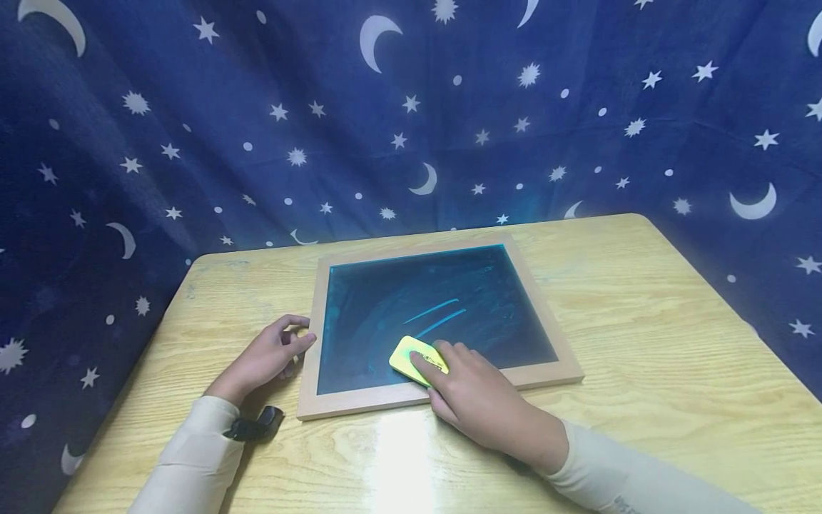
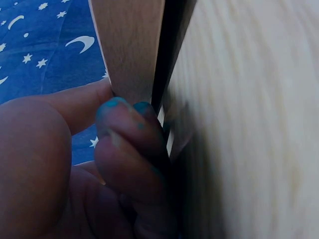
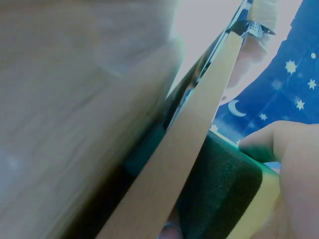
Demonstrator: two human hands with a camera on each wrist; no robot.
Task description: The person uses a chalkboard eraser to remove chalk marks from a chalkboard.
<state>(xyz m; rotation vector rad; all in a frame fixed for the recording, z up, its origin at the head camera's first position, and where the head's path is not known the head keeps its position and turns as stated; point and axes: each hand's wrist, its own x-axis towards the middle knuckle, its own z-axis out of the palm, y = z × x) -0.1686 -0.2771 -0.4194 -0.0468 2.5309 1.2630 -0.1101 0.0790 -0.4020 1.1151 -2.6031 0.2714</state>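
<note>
A chalkboard (image 1: 385, 300) in a pale wooden frame lies on the table, with two blue chalk strokes (image 1: 439, 323) near its middle and faint smears around them. My right hand (image 1: 478, 400) grips a yellow chalkboard eraser (image 1: 404, 355) over the board's near side, just below the strokes. In the right wrist view the eraser's dark felt pad (image 3: 219, 184) shows beside the frame's edge. On the opposite side, my left hand (image 1: 270, 353) holds the frame's left edge. Its curled fingers (image 2: 124, 124), tipped with blue chalk dust, press against the wooden side in the left wrist view.
The wood-grain table (image 1: 655, 343) extends around the board and carries a bright glare at its near side. Behind it hangs a dark blue curtain (image 1: 334, 93) printed with moons and stars. A black band (image 1: 257, 426) is strapped at the left wrist.
</note>
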